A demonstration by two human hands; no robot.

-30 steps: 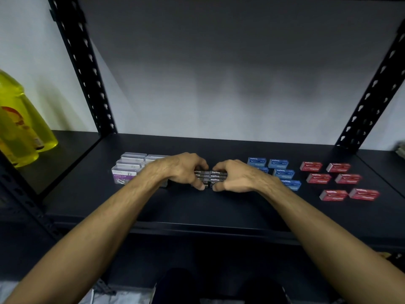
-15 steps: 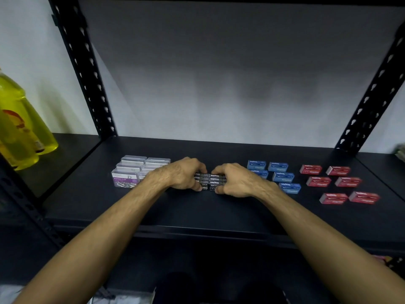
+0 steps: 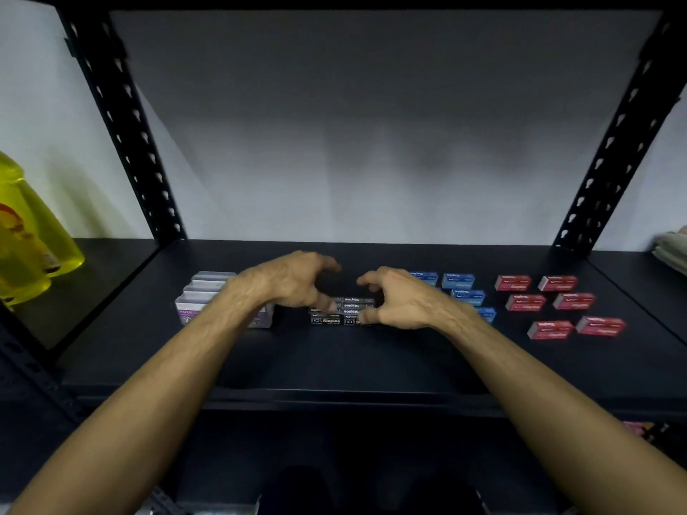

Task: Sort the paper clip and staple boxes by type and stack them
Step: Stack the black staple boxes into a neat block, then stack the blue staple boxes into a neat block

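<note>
**A:** Left hand [image 3: 293,280] and right hand [image 3: 401,299] hover either side of the black staple boxes [image 3: 342,314], fingers half-curled and spread, gripping nothing I can make out!

**B:** To my eye they're squaring the stack. Press both ends inward together, then lift straight off.

**A:** And the count?

**B:** Left of the black stack, the paper clip boxes [image 3: 208,291] are half hidden by the arm, so no count. The stack shows four label rows. To its right are four visible blue staple boxes [image 3: 466,294], then six red staple boxes [image 3: 526,302].
</note>
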